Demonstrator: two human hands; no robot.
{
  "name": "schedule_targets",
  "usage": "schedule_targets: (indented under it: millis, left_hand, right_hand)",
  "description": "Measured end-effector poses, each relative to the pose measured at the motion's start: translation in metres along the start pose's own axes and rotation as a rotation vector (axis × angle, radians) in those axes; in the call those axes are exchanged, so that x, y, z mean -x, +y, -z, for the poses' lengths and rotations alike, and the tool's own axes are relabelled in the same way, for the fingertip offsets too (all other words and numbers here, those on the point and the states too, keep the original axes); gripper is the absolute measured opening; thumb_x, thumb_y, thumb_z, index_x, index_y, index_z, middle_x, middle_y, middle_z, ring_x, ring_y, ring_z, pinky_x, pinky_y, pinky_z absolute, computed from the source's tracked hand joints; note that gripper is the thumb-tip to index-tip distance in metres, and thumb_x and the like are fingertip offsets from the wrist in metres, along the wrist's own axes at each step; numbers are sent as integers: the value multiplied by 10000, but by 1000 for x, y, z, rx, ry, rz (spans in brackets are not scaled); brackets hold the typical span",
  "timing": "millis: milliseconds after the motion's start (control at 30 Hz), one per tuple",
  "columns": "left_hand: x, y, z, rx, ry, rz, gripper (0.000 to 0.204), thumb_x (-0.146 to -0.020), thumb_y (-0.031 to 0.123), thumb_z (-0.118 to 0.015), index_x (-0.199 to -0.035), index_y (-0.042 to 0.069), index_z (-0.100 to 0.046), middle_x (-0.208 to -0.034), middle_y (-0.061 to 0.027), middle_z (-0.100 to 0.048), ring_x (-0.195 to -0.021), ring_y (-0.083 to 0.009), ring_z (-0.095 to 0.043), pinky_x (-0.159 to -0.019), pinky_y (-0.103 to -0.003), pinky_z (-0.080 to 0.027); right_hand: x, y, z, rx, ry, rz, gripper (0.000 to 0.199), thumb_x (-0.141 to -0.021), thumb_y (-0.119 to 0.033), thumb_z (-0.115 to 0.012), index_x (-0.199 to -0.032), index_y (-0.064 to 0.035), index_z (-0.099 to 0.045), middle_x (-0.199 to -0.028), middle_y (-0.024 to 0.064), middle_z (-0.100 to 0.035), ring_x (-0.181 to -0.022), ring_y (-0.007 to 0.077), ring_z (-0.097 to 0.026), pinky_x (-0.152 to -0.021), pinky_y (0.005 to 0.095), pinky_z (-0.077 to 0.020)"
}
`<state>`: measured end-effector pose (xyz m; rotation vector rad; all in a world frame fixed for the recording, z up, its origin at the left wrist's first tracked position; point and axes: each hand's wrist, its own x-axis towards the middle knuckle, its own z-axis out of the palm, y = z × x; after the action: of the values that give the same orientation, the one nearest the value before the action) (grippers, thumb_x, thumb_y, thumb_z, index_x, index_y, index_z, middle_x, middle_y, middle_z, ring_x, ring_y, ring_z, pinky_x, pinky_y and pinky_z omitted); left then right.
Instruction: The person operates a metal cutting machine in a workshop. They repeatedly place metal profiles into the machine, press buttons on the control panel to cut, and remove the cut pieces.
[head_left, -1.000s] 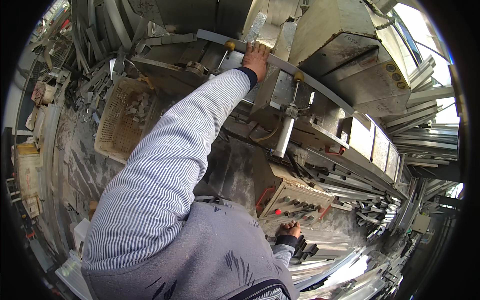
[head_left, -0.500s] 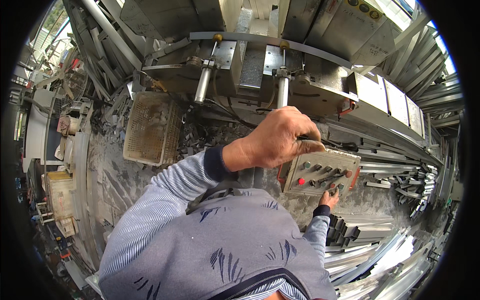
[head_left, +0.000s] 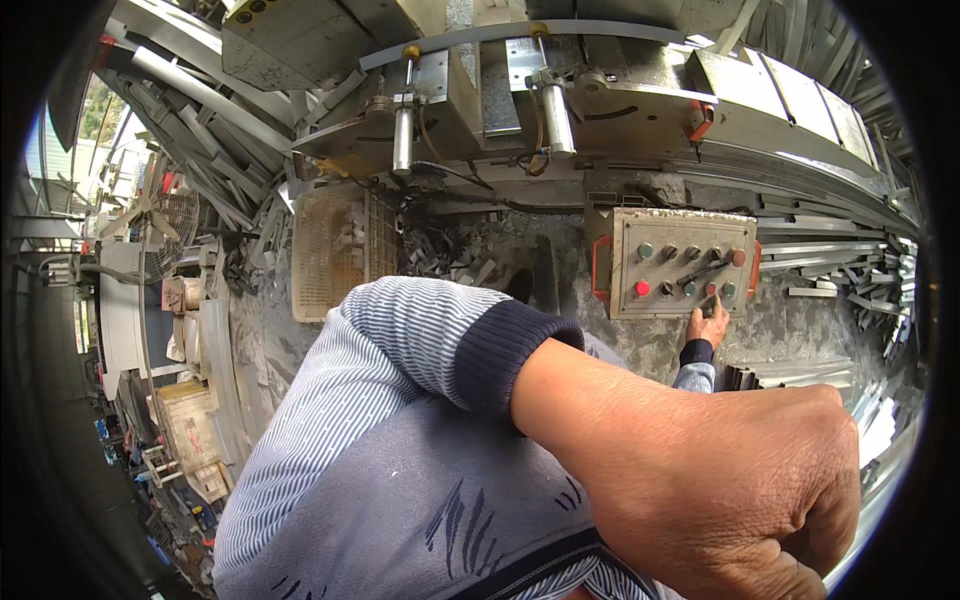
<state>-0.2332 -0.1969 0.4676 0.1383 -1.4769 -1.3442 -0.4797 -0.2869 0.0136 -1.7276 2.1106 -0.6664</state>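
My left hand [head_left: 715, 475] looms large at the lower right, close to the camera, with its arm crossing in front of my body. Its fingers are curled together, and whatever may be between them is hidden. My right hand [head_left: 709, 326] reaches to the grey control box [head_left: 660, 305], fingers stretched out at the lower row of buttons. The box carries a bright red button [head_left: 642, 288], green buttons and several black knobs. Beyond it, a long pale metal profile [head_left: 470, 37] lies across the machine, with two clamp cylinders [head_left: 403, 135] pointing at it.
A plastic crate [head_left: 335, 290] with scraps stands left of centre, with metal offcuts [head_left: 450, 245] on the floor beside it. Long metal profiles are stacked at the right [head_left: 830, 235] and upper left [head_left: 205, 90]. A standing fan [head_left: 160, 225] is at the far left.
My left hand has swung from above the control box down to the lower right, nearer the camera. The view has shifted; my right hand stays at the buttons.
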Motion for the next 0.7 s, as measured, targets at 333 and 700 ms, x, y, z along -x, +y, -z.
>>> schedule_targets:
  millis: [333, 700]
  left_hand:
    - [99, -124, 82, -889, -52, 473, 162, -779, 194, -678, -794, 41, -630, -756, -90, -611, -708, -255, -588, -671, -332, -449]
    - [566, -135, 171, -1062, 452, 1778, 330, -799, 344, -602, -885, 36, -683, -876, -147, -678, -867, -291, -634, -765, -393, -479]
  right_hand:
    - [-7, -11, 19, -152, 46, -80, 536, -685, -182, -592, -1207, -73, -537, -1074, 175, -605, -938, 312, -607, -855, 388, -475]
    - [-21, -21, 16, 84, -14, -97, 648, -693, -175, -613, -1317, -108, -454, -1109, 189, -555, -1017, 354, -544, -890, 421, -441]
